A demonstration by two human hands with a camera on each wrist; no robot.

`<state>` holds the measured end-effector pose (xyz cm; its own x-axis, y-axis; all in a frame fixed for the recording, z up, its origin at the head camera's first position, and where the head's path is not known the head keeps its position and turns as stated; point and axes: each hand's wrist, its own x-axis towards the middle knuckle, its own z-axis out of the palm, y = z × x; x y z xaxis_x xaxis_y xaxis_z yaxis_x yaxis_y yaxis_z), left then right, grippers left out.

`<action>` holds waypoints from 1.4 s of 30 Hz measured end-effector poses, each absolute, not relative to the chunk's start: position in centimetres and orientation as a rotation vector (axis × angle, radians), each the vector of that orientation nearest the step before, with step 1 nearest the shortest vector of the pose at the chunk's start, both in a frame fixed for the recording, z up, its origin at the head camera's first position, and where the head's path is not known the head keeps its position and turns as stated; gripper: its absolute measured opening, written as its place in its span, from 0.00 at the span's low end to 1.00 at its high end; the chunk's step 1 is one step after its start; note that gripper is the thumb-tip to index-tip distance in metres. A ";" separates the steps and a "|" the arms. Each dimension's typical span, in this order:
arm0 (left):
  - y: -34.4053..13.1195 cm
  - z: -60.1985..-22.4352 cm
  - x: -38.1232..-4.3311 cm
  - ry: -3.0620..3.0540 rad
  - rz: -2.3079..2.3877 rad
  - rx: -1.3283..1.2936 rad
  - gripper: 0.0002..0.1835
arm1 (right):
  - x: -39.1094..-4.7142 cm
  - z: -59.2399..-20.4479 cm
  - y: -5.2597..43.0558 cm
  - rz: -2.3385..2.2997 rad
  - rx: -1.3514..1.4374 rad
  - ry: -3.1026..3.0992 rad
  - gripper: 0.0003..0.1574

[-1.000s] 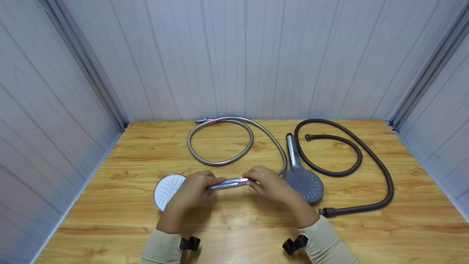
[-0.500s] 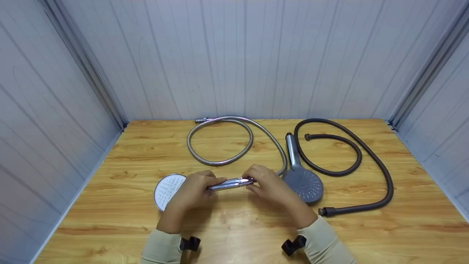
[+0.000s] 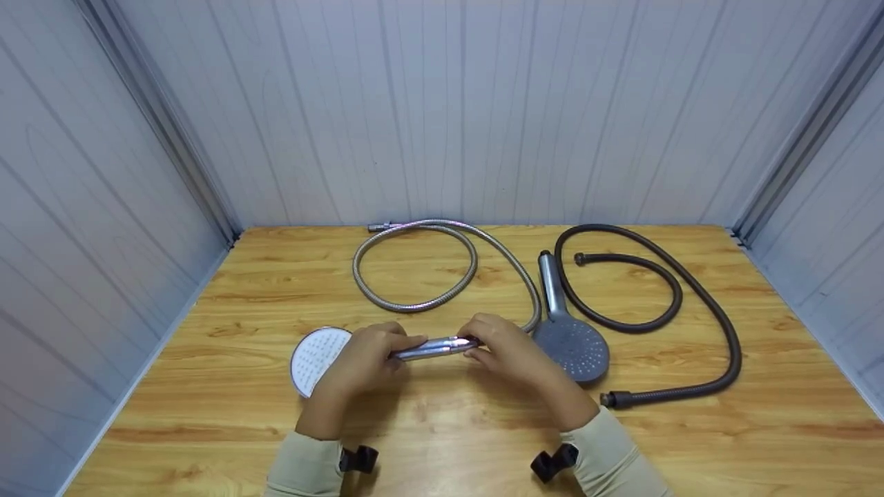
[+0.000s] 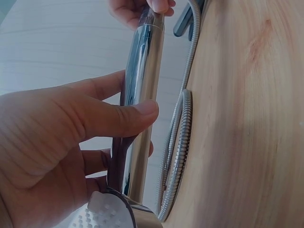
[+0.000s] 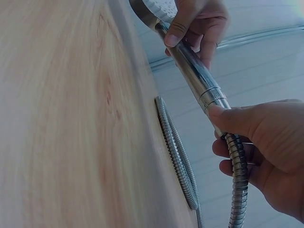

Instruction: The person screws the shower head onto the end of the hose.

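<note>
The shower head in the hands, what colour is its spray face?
The spray face is white; it shows best in the head view.

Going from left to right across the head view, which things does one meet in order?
White spray face, left hand, chrome handle, right hand, grey shower head, outer bend of the dark hose.

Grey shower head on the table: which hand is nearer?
Right. The right hand is beside the grey shower head; the left hand is farther off, holding the white shower head.
</note>
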<state>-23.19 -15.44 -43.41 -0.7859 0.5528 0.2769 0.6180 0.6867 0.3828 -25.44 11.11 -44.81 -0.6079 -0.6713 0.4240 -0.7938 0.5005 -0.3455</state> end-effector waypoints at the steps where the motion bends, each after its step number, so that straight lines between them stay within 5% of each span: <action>1: -15.4 -43.4 -23.2 -2.758 -0.703 -0.961 0.28 | -25.4 -44.8 11.1 0.761 1.250 -2.517 0.13; 42: -15.5 -43.8 -23.4 -2.731 -0.689 -0.936 0.26 | -26.1 -45.0 11.9 0.843 1.225 -2.505 0.16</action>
<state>-23.40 -15.52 -43.84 -0.7876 0.5357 0.3047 0.6161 0.6957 0.3694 -26.14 11.85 -44.97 -0.6252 -0.6482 0.4347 -0.7791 0.4859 -0.3960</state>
